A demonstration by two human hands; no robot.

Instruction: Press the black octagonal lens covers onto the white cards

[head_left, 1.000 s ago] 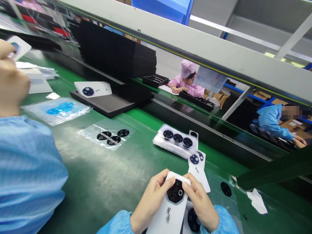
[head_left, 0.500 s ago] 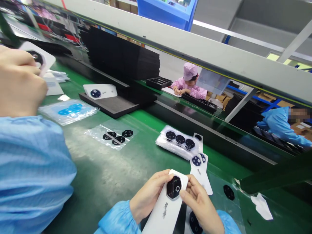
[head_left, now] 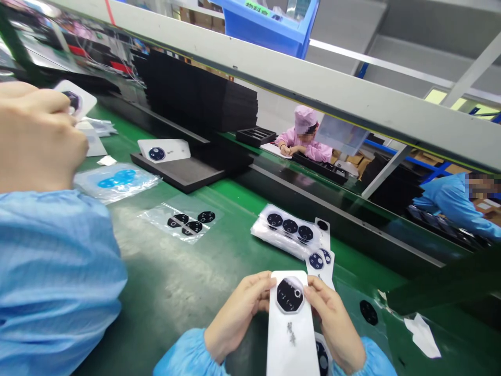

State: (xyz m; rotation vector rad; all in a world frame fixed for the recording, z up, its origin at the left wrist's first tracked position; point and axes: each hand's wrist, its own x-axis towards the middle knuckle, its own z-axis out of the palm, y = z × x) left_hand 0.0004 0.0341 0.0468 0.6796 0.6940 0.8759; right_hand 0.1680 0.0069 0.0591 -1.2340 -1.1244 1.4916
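Both my hands hold a white phone back cover (head_left: 291, 326), nearly upright and face toward me. My left hand (head_left: 238, 310) is closed on its upper left edge. At the upper right edge, my right hand (head_left: 332, 318) grips it with thumb and fingers. A dark octagonal camera lens plate (head_left: 289, 295) sits in its top part, with dark lettering below. Beneath my right hand another cover with a dark lens plate (head_left: 321, 357) partly shows. More white covers (head_left: 321, 263) lie just beyond, beside a stack of bagged black lens plates (head_left: 289, 227).
On the left a co-worker's hand (head_left: 39, 136) holds a similar cover. A clear bag with black plates (head_left: 188, 223), a bag with blue film (head_left: 113, 183) and a black tray (head_left: 188, 175) lie on the green bench. White paper (head_left: 422, 334) is at right.
The held cover has turned from a tilt to nearly upright and shifted slightly right. My right hand has moved a little right with it, keeping its grip.
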